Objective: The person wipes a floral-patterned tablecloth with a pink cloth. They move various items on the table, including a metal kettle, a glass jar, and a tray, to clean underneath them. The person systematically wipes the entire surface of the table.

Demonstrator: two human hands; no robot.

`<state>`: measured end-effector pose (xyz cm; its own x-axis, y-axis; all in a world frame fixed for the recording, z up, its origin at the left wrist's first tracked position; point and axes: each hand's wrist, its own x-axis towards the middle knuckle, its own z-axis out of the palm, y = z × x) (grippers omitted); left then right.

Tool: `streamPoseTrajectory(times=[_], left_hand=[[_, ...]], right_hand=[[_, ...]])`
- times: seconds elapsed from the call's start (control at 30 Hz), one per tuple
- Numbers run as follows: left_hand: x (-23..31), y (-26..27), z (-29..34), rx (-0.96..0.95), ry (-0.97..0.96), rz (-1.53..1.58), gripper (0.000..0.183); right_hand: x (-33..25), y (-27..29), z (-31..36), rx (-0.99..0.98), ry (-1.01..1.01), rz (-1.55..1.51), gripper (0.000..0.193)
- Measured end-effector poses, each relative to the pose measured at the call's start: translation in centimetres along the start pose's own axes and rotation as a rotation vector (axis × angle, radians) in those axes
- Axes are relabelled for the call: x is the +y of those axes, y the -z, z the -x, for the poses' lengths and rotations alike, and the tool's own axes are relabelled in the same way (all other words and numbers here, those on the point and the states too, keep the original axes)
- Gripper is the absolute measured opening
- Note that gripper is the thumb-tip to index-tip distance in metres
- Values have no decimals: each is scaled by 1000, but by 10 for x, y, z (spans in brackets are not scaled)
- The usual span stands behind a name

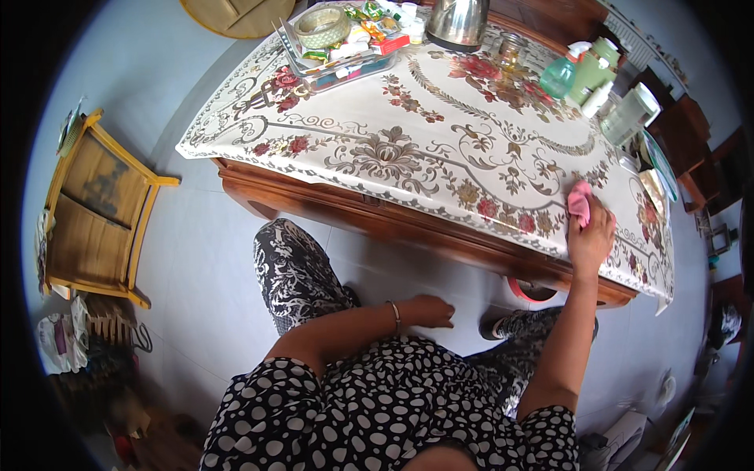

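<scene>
My right hand (591, 235) presses a small pink cloth (579, 200) flat against the flowered tablecloth (440, 149) near the table's front right edge. My left hand (428, 311) hangs below the table's wooden front edge (377, 213), fingers loosely curled, holding nothing, with a thin bracelet on the wrist. It rests close to my knee in patterned trousers.
A tray of small packets and a round tin (338, 39) sits at the far left of the table, a metal kettle (457, 22) behind it. Spray bottles (585, 72) and a clear jug (628, 116) stand at the right. A yellow wooden chair (98, 208) lies at the left on the floor.
</scene>
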<state>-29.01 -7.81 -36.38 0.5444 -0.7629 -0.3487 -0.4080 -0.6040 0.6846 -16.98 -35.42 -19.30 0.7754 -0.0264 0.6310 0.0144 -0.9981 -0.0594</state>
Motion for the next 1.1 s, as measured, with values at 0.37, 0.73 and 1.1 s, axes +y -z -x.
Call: streamPoseTrajectory(times=[0.37, 0.73, 1.1], left_hand=[[62, 120, 62, 221, -398, -403, 29], [-7, 139, 56, 169, -301, -489, 19], [-21, 133, 75, 352, -411, -519, 13]], right_hand=[[9, -8, 4, -45, 12, 10, 46], [-35, 1, -6, -131, 174, -135, 47], [-276, -11, -36, -483, 734, -510, 71]])
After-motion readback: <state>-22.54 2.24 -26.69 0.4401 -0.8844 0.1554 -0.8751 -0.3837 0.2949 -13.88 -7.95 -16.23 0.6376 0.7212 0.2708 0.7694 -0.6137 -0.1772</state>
